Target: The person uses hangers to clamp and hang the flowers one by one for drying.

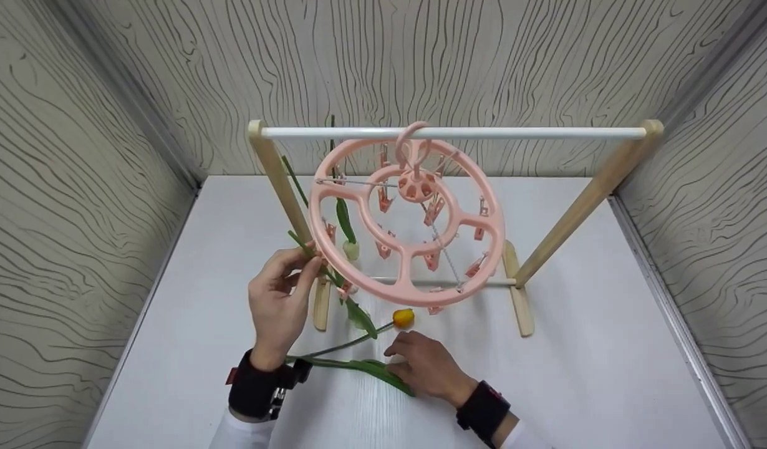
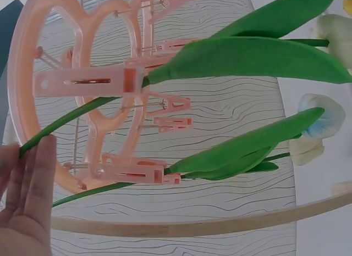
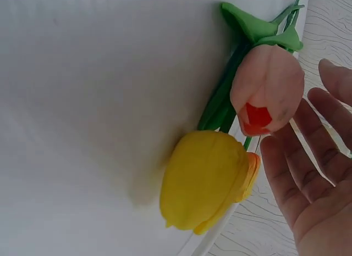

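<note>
My left hand (image 1: 279, 299) pinches the green stem (image 2: 71, 118) of an artificial tulip between thumb and fingers, beside the rim of a pink round clip hanger (image 1: 405, 268). A pink clip (image 2: 88, 82) lies across that stem, whose white flower (image 2: 333, 39) hangs head down. Behind it, another tulip (image 2: 231, 154) hangs by a clip. My right hand (image 1: 430, 365) is near the tulips on the table, fingers loosely extended. In the right wrist view, its fingertips are close beside a pink tulip (image 3: 269, 85); a yellow tulip (image 3: 203, 179) lies below. Whether they touch is unclear.
A white bar (image 1: 520, 133) on wooden legs (image 1: 583, 209) carries the hanger by its hook. Several more pink clips (image 1: 431, 259) dangle from its rings. An orange-yellow tulip (image 1: 403, 318) and green leaves (image 1: 383, 372) lie on the white table (image 1: 595, 374). Wood-patterned walls (image 1: 458, 68) enclose it.
</note>
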Demonstrator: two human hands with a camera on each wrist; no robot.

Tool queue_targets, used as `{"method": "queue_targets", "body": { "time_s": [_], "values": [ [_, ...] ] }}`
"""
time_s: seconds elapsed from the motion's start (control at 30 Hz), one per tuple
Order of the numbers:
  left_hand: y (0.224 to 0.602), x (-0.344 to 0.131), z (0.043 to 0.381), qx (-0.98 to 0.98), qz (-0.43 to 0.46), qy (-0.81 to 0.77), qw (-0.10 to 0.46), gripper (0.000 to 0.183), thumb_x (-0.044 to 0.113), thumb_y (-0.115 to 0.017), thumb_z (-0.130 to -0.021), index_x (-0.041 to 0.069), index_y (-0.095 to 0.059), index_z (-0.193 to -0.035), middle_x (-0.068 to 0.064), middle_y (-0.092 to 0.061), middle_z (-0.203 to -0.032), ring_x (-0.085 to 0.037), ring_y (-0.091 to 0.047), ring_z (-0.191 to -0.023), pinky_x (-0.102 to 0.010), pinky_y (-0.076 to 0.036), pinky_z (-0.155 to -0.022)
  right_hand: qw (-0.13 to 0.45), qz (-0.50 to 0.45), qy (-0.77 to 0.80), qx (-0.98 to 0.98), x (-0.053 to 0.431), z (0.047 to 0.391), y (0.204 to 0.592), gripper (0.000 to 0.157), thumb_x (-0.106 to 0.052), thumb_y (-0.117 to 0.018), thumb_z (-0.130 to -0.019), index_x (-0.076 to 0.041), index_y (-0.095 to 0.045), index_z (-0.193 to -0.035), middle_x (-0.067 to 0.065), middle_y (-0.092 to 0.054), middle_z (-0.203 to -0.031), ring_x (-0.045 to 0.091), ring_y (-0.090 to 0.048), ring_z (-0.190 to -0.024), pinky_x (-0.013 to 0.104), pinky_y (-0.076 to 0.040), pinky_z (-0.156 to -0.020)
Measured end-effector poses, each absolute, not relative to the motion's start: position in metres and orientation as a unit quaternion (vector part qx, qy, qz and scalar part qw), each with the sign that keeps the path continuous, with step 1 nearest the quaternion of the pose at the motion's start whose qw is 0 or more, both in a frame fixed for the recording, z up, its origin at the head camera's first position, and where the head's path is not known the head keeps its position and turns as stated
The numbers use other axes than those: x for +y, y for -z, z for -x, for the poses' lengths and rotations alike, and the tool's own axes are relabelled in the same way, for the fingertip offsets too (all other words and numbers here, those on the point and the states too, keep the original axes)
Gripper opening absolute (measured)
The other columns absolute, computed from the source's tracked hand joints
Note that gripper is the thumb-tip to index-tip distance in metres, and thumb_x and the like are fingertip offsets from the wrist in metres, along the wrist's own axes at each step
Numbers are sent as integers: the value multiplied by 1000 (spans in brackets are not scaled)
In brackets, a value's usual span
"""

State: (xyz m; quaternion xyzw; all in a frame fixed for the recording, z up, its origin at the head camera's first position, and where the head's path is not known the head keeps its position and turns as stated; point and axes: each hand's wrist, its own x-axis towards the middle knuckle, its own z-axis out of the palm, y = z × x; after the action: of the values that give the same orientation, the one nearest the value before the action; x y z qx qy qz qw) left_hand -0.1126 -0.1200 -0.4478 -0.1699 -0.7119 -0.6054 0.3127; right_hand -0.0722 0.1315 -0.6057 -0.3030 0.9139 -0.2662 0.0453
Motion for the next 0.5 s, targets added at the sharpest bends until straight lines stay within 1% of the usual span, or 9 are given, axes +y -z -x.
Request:
{"method": "queue_targets", "body": {
  "time_s": [0.17,0.33,0.5],
  "values": [
    [447,-125,117,-713,168,606,310,20,-15,-73,-94,-11,-75,-113,-27,-75,-99,0,-76,-88,-17,-66,-75,28,328,234,915,123,73,608,17,-24,-83,-97,-11,-83,-109,1,-77,-100,13,-67,-89,22,-58,-74],
    [447,-129,121,-715,164,605,310,20,-13,-73,-96,-12,-75,-116,-28,-75,-101,0,-76,-89,-18,-67,-75,50,324,213,920,117,74,612,19,-25,-86,-93,-12,-83,-107,-1,-73,-93,8,-57,-80,17,-48,-67],
    [448,-130,123,-717,160,602,314,20,-12,-72,-96,-13,-75,-117,-27,-74,-100,0,-75,-89,-17,-66,-74,57,311,220,923,113,75,616,20,-27,-89,-91,-12,-82,-102,-1,-71,-87,6,-51,-75,15,-43,-66]
  ]
}}
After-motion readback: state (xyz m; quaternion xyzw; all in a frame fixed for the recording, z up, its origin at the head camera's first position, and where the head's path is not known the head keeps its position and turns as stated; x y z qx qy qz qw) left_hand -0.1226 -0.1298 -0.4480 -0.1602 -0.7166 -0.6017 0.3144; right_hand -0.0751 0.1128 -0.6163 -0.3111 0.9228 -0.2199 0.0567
